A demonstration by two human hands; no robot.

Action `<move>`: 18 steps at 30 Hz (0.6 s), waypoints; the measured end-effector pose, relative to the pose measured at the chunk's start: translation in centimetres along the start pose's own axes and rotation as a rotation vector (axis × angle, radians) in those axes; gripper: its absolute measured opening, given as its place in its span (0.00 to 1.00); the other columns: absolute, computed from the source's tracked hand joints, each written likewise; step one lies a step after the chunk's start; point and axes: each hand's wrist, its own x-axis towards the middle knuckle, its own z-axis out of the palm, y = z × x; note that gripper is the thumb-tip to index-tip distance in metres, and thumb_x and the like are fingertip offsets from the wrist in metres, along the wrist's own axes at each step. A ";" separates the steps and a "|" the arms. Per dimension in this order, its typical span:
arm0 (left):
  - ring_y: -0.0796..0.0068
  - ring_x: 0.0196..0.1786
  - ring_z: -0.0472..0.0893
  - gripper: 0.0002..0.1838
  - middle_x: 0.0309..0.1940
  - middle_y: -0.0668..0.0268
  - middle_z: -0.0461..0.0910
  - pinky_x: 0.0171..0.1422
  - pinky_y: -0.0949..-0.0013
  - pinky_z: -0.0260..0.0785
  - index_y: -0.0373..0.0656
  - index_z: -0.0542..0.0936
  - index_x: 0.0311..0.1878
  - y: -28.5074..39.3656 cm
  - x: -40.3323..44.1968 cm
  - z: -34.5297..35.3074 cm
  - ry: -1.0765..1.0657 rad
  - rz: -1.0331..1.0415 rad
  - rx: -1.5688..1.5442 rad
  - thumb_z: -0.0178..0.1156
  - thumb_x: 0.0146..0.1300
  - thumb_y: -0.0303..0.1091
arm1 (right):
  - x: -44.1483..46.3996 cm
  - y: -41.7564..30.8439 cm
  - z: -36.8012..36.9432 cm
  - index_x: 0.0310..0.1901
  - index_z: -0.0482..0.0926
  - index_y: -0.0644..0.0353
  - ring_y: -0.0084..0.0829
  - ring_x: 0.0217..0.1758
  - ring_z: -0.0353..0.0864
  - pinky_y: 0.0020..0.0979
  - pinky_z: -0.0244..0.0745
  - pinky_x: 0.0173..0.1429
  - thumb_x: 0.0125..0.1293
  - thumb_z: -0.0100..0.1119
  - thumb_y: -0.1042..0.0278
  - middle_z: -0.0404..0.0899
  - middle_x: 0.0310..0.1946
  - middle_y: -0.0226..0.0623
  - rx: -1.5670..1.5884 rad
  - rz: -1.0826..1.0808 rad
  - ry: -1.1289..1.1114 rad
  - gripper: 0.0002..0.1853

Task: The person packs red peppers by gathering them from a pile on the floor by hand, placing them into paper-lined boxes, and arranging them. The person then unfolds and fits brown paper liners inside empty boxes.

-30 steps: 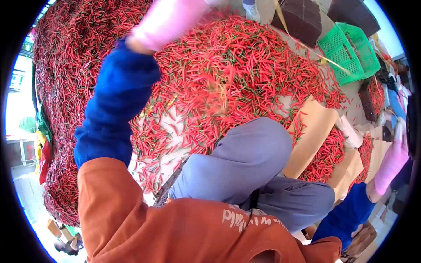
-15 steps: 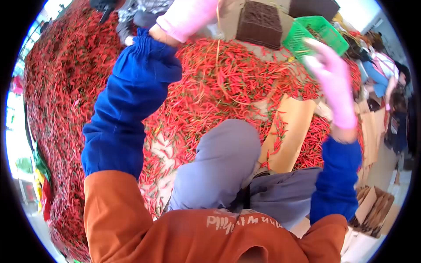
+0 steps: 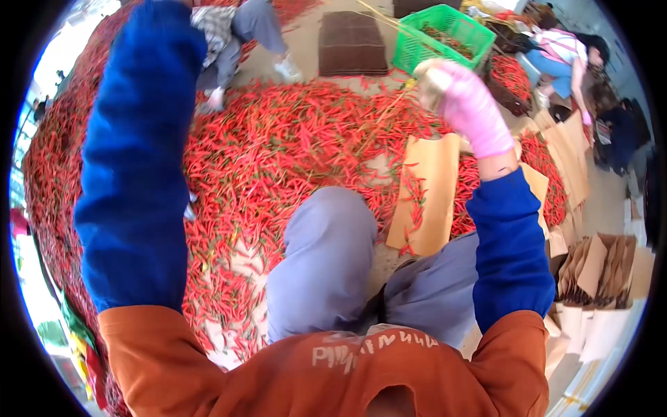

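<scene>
My right hand (image 3: 465, 104), in a pink glove with pale fingertips, is raised in front of the green crate with its fingers curled closed. A thin yellow strip (image 3: 385, 115) runs from those fingertips down over the red chili peppers (image 3: 278, 139); motion blurs it. My left arm, in a blue sleeve cover (image 3: 139, 153), reaches up and forward, and its hand is cut off by the top edge. Beneath my right hand, a brown paper sheet (image 3: 427, 201) lies on the peppers with some peppers on it.
Behind my right hand stands a green crate (image 3: 448, 24), beside a dark brown stack (image 3: 352, 45). A person in grey trousers (image 3: 260, 24) is at the upper left, another person (image 3: 563, 59) at the right. Folded cardboard (image 3: 597, 271) stands at the right. A tall pepper heap (image 3: 55, 167) lies left.
My left hand has gone up and left out of view. My right hand has moved left, and its fingers have curled closed. The view has shifted.
</scene>
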 end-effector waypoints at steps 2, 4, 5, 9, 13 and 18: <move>0.73 0.34 0.76 0.12 0.32 0.67 0.75 0.38 0.68 0.74 0.42 0.75 0.42 -2.3 -2.3 4.8 -0.184 -0.148 -0.215 0.52 0.67 0.41 | -0.1 -2.8 -2.4 0.45 0.78 0.64 0.18 0.31 0.76 0.21 0.72 0.36 0.64 0.57 0.67 0.79 0.32 0.28 0.141 -0.150 0.159 0.12; 0.69 0.42 0.78 0.16 0.38 0.67 0.78 0.44 0.65 0.73 0.42 0.75 0.49 -3.8 -4.0 10.5 -0.203 -0.115 -0.184 0.54 0.66 0.43 | 0.7 -5.9 -3.1 0.47 0.78 0.62 0.18 0.34 0.76 0.22 0.73 0.39 0.64 0.57 0.67 0.78 0.33 0.27 0.090 -0.265 0.120 0.13; 0.69 0.45 0.77 0.17 0.40 0.66 0.79 0.47 0.64 0.73 0.43 0.74 0.52 -4.0 -4.7 13.2 -0.246 -0.123 -0.320 0.54 0.66 0.43 | 1.2 -7.2 -3.4 0.50 0.77 0.61 0.19 0.35 0.76 0.22 0.73 0.41 0.64 0.58 0.65 0.78 0.33 0.28 0.019 -0.296 0.024 0.15; 0.76 0.39 0.76 0.16 0.37 0.69 0.77 0.47 0.64 0.71 0.44 0.75 0.53 -1.9 -7.6 22.7 -0.318 -0.311 -0.925 0.52 0.68 0.42 | 2.0 -9.7 -1.9 0.42 0.79 0.67 0.26 0.40 0.79 0.26 0.74 0.45 0.60 0.59 0.75 0.81 0.36 0.35 -0.161 -0.209 0.160 0.09; 0.82 0.23 0.66 0.12 0.18 0.74 0.65 0.35 0.73 0.64 0.38 0.76 0.46 -4.8 -8.8 27.1 -0.713 -0.230 -0.618 0.53 0.66 0.36 | -1.9 -14.9 -6.8 0.41 0.80 0.66 0.24 0.36 0.78 0.26 0.73 0.42 0.60 0.59 0.72 0.81 0.33 0.34 -0.318 -0.312 0.306 0.09; 0.74 0.31 0.76 0.08 0.21 0.72 0.69 0.39 0.68 0.71 0.41 0.75 0.39 -9.5 -7.6 25.3 -0.501 -0.409 -0.712 0.54 0.65 0.35 | -9.2 -16.1 -13.8 0.48 0.76 0.61 0.20 0.31 0.75 0.25 0.71 0.37 0.61 0.57 0.67 0.78 0.31 0.29 -0.669 -0.414 0.650 0.15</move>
